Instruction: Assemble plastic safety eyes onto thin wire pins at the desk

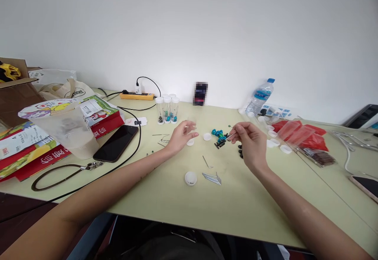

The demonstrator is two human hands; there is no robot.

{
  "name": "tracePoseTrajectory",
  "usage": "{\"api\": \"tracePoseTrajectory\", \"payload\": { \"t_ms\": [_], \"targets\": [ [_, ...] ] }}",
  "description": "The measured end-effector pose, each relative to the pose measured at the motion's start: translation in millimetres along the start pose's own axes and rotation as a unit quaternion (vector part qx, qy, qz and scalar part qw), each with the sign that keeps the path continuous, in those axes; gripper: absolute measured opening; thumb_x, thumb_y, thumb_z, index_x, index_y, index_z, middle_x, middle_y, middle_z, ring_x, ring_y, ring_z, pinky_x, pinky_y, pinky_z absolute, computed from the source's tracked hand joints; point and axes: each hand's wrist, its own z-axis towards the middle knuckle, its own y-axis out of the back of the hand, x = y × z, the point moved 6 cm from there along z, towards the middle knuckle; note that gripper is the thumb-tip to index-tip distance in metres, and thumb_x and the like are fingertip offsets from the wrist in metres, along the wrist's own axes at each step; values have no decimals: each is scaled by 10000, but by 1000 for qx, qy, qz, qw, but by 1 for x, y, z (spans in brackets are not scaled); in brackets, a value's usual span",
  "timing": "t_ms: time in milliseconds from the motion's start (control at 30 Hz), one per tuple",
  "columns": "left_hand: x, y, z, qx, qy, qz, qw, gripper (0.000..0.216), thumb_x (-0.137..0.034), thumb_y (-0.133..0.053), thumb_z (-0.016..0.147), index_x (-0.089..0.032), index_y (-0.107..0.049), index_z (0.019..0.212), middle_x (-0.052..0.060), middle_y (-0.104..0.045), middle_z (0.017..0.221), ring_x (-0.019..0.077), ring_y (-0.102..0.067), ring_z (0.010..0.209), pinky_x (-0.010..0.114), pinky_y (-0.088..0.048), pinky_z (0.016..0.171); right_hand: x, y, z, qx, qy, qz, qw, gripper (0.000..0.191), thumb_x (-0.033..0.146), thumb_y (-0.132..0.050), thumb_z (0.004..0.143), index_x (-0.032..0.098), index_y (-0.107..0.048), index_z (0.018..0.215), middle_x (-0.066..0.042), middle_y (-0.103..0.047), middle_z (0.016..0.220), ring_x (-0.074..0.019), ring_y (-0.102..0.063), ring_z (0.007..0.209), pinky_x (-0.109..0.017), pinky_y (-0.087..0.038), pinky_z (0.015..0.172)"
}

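My left hand (180, 137) has its fingers curled around what looks like a clear plastic tube (191, 123), blurred and faint against the table. A white round cap (190, 142) lies under that hand. In a pinch between thumb and fingers, my right hand (247, 140) holds a thin metal rod (232, 134). Just left of its fingertips is a pile of small blue-green and black parts (219, 136). Another white cap (207, 136) lies between the hands. Nearer to me are a row of L-shaped hex keys (212, 178), a single hex key (206, 162) and a small white dish (191, 178).
Capped clear tubes with parts inside (167, 110) stand behind my left hand. A phone (116, 143), a plastic cup (69, 130) and a black cable (138, 134) are at left. At right are a water bottle (261, 96), loose caps (285, 149) and red bags (313, 138).
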Motion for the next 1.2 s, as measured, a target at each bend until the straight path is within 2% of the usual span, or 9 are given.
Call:
{"api": "tracePoseTrajectory", "payload": {
  "t_ms": [167,300,433,567,633,733,833,1000,1200],
  "targets": [
    [11,-1,2,13,0,30,999,455,-266,-684,681,-189,-491,1086,71,-547,1053,192,-504,1053,358,-361,934,-12,-25,-14,102,-43,2,994,152,304,-541,840,172,-569,769,-13,-592,649,-108,-566,512,-229,-451,464],
    [-8,11,-11,-65,-49,103,991,665,-313,-746,609,-223,-405,1172,88,-421,1224,213,-396,1177,381,-305,991,-14,-31,-21,123,-59,13,991,122,306,-543,839,186,-560,829,-3,-589,630,-112,-558,509,-230,-430,454],
    [-53,13,-35,-118,-124,126,977,351,-349,-618,751,-211,-463,1034,71,-464,1084,178,-474,1005,333,-396,860,-16,-33,-24,124,-71,46,989,109,302,-539,843,202,-537,888,8,-586,619,-110,-551,506,-225,-420,456],
    [-55,-19,-52,77,51,11,996,256,-402,-583,766,-193,-507,893,19,-537,851,107,-506,668,253,-417,615,-17,-41,-34,120,-96,98,983,119,311,-547,838,207,-512,884,6,-587,646,-104,-544,521,-219,-421,465],
    [-49,-36,-63,187,153,-44,969,304,-402,-632,721,-182,-540,910,24,-561,848,88,-488,593,229,-382,531,-15,-45,-41,117,-105,121,980,128,317,-548,837,214,-499,897,6,-584,664,-106,-547,534,-221,-426,474],
    [-49,-47,-69,268,192,-97,939,259,-362,-640,721,-156,-595,870,42,-603,804,105,-522,642,228,-372,558,-12,-48,-46,110,-97,133,980,149,329,-544,837,223,-491,927,4,-575,722,-104,-547,558,-232,-439,512],
    [-49,-40,-61,223,160,-136,952,205,-326,-630,734,-155,-599,842,58,-648,822,134,-563,746,243,-385,639,-14,-49,-46,115,-102,116,981,180,365,-535,836,227,-503,947,-5,-544,817,-107,-545,628,-240,-440,562],
    [-36,-18,-46,60,80,-181,978,205,-287,-652,718,-157,-541,831,81,-666,938,126,-561,732,228,-367,594,-35,-66,-55,245,-204,95,943,362,479,-406,872,160,-575,902,-42,-522,798,-116,-489,634,-241,-393,538],
    [-27,-31,-50,83,81,-219,969,225,-272,-680,697,-158,-550,841,65,-668,940,85,-527,614,226,-371,571,-37,-79,-64,297,-255,177,903,418,540,-395,855,193,-561,1017,-13,-488,685,-89,-372,508,-212,-273,438]
  ]
}}
